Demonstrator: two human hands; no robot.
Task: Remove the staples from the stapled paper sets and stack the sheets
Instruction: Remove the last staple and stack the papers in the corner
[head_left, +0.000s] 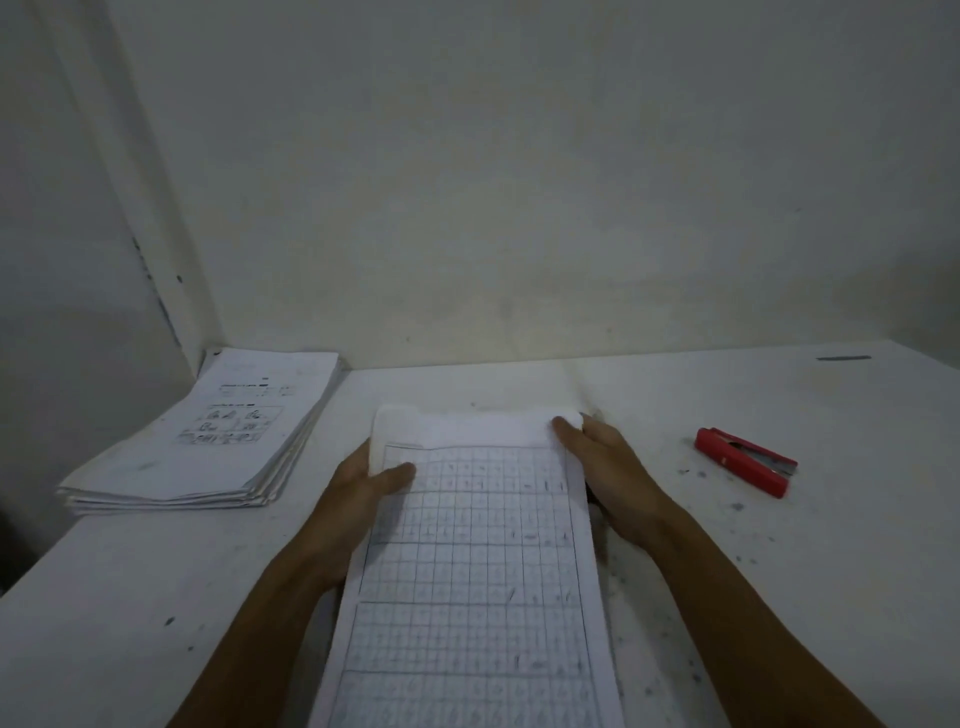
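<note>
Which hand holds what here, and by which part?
Both: left hand grips the gridded paper set at its left edge, right hand at its top right corner.

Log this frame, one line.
left hand: grips paper set | right hand: grips it | stapler: idle, right | stack: left

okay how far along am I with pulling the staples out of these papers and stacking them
Already done, by the look of it: a stack of sheets sits at the table's far left. In hand: your left hand and right hand both grip a grid-printed paper set. Its staple isn't visible. The red staple remover lies untouched at right. Left: unstaple this set, then stack it.
</note>
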